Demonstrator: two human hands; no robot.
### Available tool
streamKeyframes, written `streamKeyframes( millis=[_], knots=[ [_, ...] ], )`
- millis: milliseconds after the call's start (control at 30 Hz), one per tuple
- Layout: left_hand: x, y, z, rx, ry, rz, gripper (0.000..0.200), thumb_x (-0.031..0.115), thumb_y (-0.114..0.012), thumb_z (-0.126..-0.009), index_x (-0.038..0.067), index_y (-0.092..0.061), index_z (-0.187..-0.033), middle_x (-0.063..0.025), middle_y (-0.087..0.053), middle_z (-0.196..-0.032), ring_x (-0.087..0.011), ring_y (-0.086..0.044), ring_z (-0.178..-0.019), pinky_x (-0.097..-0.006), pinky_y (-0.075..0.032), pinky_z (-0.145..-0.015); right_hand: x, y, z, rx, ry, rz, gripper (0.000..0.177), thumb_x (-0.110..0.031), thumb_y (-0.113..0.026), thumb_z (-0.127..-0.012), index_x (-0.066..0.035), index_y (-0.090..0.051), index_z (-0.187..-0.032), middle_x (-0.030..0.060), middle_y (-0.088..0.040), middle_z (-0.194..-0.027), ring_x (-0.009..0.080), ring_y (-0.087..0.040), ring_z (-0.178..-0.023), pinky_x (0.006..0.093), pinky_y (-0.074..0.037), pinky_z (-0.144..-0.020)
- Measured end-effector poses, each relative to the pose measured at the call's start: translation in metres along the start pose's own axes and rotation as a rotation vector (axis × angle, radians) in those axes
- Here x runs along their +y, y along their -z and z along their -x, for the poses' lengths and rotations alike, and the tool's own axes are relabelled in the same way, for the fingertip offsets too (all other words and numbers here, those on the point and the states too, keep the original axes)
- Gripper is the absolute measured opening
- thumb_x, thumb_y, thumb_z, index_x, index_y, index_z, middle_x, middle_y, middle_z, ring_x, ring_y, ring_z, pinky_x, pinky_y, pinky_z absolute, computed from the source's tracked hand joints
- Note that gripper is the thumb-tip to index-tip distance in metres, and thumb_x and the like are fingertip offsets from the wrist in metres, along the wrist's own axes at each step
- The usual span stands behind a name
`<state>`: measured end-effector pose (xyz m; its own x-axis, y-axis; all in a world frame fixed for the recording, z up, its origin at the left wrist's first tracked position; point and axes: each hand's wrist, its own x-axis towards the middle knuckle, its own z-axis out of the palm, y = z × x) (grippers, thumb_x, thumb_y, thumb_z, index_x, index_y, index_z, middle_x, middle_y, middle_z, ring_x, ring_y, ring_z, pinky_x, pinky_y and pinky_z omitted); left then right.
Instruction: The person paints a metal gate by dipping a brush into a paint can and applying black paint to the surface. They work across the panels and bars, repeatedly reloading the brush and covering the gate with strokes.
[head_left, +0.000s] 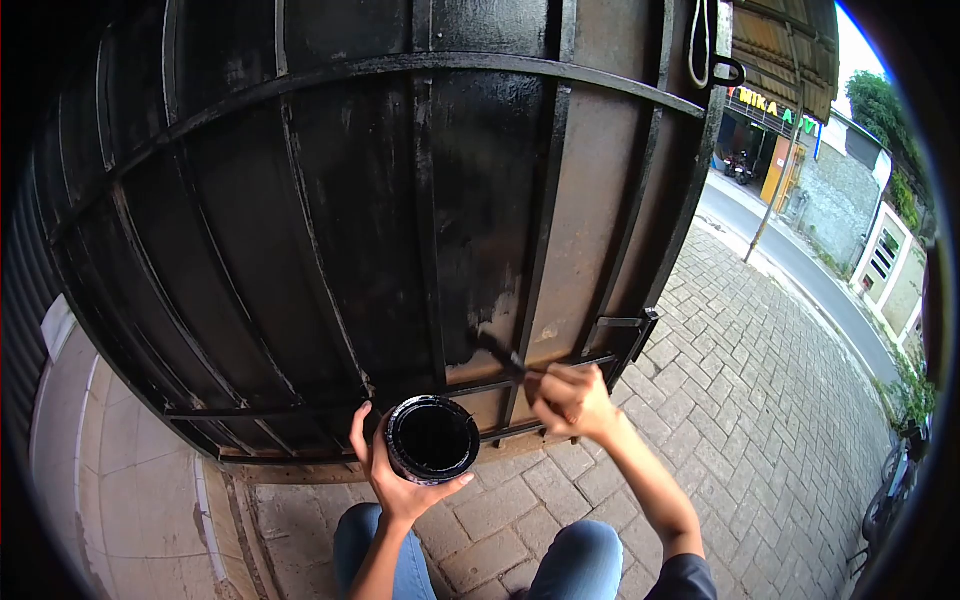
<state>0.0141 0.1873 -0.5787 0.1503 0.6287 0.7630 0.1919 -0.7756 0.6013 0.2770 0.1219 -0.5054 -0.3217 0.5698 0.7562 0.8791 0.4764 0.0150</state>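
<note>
My left hand (393, 490) is wrapped round a paint can (436, 474) of black paint, its top facing up at me. In my right hand (570, 400) is a paintbrush (503, 357), blurred by motion, with its dark bristles at the lower part of a large metal gate (365, 220). Black paint covers much of the gate. Brownish, bare-looking patches show near the brush and on the panels to its right. The fingers of my right hand close round the handle, which is mostly hidden.
Grey paving blocks (760, 370) spread below and right of the gate. A pale tiled slab (130, 480) lies at left. My knees (580, 560) are bent below the can. A road, shopfront, thin pole (775, 190) and parked motorbike (885, 500) stand at right.
</note>
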Motion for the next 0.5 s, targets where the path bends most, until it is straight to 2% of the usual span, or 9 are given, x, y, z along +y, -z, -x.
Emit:
streamKeyframes(
  millis=[100,200,233,300,333,367,500],
  knots=[
    [0.007,-0.001,-0.002,-0.009,0.02,0.037,0.088,0.059,-0.083,-0.055,-0.006,-0.06,-0.108,-0.0211,-0.052,-0.121,-0.0359,-0.024,-0.138,-0.0469,-0.038,-0.106,-0.001,0.026,-0.039,0.233,0.061,0.034,0.018,0.0,-0.068,-0.069,0.0,-0.067,-0.087,0.0127,-0.067,-0.076,0.0174,-0.065,-0.055,0.0281,-0.052,-0.047],
    [0.007,-0.001,-0.003,-0.016,0.009,0.035,0.089,0.059,-0.083,-0.055,-0.007,-0.059,-0.109,-0.0216,-0.051,-0.122,-0.0361,-0.025,-0.137,-0.047,-0.038,-0.106,0.003,0.021,-0.044,0.451,0.102,0.098,0.03,0.003,-0.069,-0.066,0.001,-0.069,-0.096,0.0177,-0.07,-0.085,0.0181,-0.067,-0.059,0.0267,-0.053,-0.049],
    [0.006,-0.001,-0.003,-0.019,0.005,0.026,0.089,0.059,-0.083,-0.055,-0.007,-0.059,-0.109,-0.022,-0.05,-0.123,-0.0359,-0.025,-0.137,-0.0466,-0.038,-0.106,0.003,0.016,-0.037,0.444,0.076,0.128,0.03,0.002,-0.069,-0.066,0.001,-0.068,-0.096,0.0168,-0.069,-0.085,0.0175,-0.066,-0.057,0.0273,-0.053,-0.049],
    [0.004,0.0,-0.003,-0.027,-0.002,0.003,0.089,0.059,-0.084,-0.055,-0.007,-0.059,-0.11,-0.0227,-0.049,-0.125,-0.0356,-0.026,-0.137,-0.0459,-0.039,-0.106,-0.008,0.005,-0.022,0.319,0.008,0.112,0.026,0.007,-0.066,-0.066,0.002,-0.068,-0.092,0.0168,-0.07,-0.083,0.0197,-0.07,-0.062,0.027,-0.056,-0.055],
    [0.004,0.001,-0.003,-0.022,0.002,0.011,0.089,0.059,-0.084,-0.055,-0.007,-0.059,-0.109,-0.023,-0.048,-0.125,-0.0354,-0.026,-0.137,-0.0456,-0.039,-0.106,-0.009,-0.003,-0.008,0.254,-0.013,0.105,0.026,0.004,-0.066,-0.066,0.002,-0.068,-0.092,0.0158,-0.07,-0.083,0.0185,-0.068,-0.061,0.0269,-0.055,-0.054],
    [0.004,0.002,-0.003,-0.016,0.004,0.02,0.089,0.059,-0.084,-0.055,-0.007,-0.059,-0.109,-0.0232,-0.048,-0.125,-0.0352,-0.026,-0.137,-0.0452,-0.039,-0.106,-0.008,-0.013,0.004,0.247,0.007,0.129,0.026,0.0,-0.065,-0.067,0.001,-0.068,-0.093,0.0112,-0.067,-0.078,0.0167,-0.065,-0.056,0.0267,-0.054,-0.051],
    [0.004,0.003,-0.003,-0.008,0.024,0.04,0.091,0.058,-0.087,-0.049,-0.006,-0.06,-0.108,-0.0257,-0.04,-0.132,-0.0358,-0.028,-0.136,-0.0476,-0.04,-0.105,-0.024,-0.02,0.033,-0.006,-0.102,0.063,0.022,-0.002,-0.065,-0.067,-0.002,-0.067,-0.089,0.0053,-0.06,-0.068,0.0165,-0.059,-0.05,0.0293,-0.05,-0.046]
  ],
)
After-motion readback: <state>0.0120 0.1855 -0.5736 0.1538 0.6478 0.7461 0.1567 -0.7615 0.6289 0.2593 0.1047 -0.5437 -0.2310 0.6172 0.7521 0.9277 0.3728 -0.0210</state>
